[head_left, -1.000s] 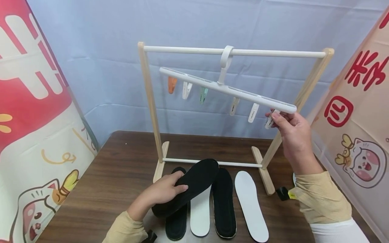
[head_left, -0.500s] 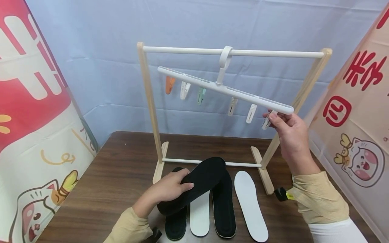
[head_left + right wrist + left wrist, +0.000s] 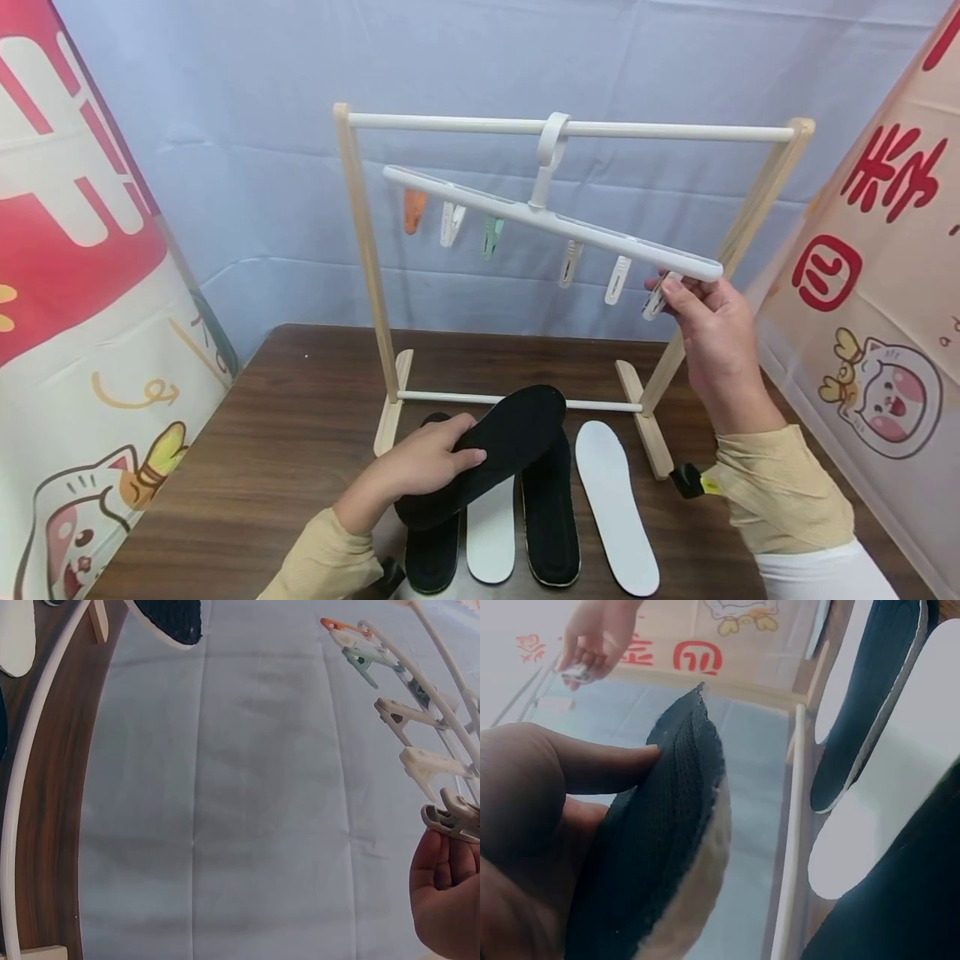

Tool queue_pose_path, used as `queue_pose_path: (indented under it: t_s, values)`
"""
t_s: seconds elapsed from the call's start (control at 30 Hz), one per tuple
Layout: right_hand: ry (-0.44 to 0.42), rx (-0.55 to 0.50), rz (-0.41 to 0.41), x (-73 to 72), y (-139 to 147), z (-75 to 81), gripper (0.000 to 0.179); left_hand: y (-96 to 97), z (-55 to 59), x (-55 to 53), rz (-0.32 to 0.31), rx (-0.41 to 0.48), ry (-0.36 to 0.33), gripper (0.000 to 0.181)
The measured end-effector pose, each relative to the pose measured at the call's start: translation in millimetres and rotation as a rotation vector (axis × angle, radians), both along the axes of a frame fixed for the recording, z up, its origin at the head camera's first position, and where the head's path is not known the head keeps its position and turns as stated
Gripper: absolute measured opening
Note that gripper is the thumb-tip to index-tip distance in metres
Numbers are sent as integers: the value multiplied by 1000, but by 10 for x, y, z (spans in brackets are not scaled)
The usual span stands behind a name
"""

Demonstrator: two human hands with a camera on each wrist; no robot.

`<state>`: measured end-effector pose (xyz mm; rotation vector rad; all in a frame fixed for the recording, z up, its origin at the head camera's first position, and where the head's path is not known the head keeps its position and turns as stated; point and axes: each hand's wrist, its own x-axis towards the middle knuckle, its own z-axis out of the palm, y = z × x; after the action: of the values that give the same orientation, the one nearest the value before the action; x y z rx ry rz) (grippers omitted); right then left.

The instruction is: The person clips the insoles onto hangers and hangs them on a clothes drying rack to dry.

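Observation:
My left hand (image 3: 431, 458) grips a black insole (image 3: 521, 437), thumb on its top face. The insole slants up to the right above others lying on the table. In the left wrist view its pale underside (image 3: 705, 877) shows along one edge. Up at the right end of a white clip hanger (image 3: 558, 223), my right hand (image 3: 716, 342) pinches the last clothespin (image 3: 654, 302) between thumb and fingers. The hanger tilts down to that side. The insole is apart from that clothespin, lower and to its left.
Several other clothespins, among them an orange one (image 3: 413, 211) and a green one (image 3: 492, 237), hang from the bar. A wooden rack (image 3: 363, 250) carries the hanger on its white top rail (image 3: 450, 123). White insoles (image 3: 618, 508) and black insoles (image 3: 551, 525) lie on the brown table (image 3: 247, 475).
My left hand has moved the black insole slightly right and up. My right hand keeps hold of the end clothespin, and the hanger stays tilted.

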<state>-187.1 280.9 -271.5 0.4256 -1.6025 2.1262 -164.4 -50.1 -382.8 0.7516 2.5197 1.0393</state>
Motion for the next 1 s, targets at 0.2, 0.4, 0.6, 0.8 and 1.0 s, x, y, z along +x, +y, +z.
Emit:
queue_pose_path:
  t_s: [0.2,0.4,0.6,0.8,1.0]
  values:
    - [13,-31,7,-13,-23,-11,8,46,8,4,-1,44,9,15]
    - [9,-31,-2,-4,-33,-11,9,90,19,2,-4,55,6,15]
    - [10,-35,-2,-5,-44,-7,8,129,41,3,-20,58,0,18]
    - [13,-46,2,-13,-56,-24,7,142,55,10,-17,62,-1,17]
    - [19,-46,-5,-11,-66,-25,9,160,65,9,-22,69,6,17]
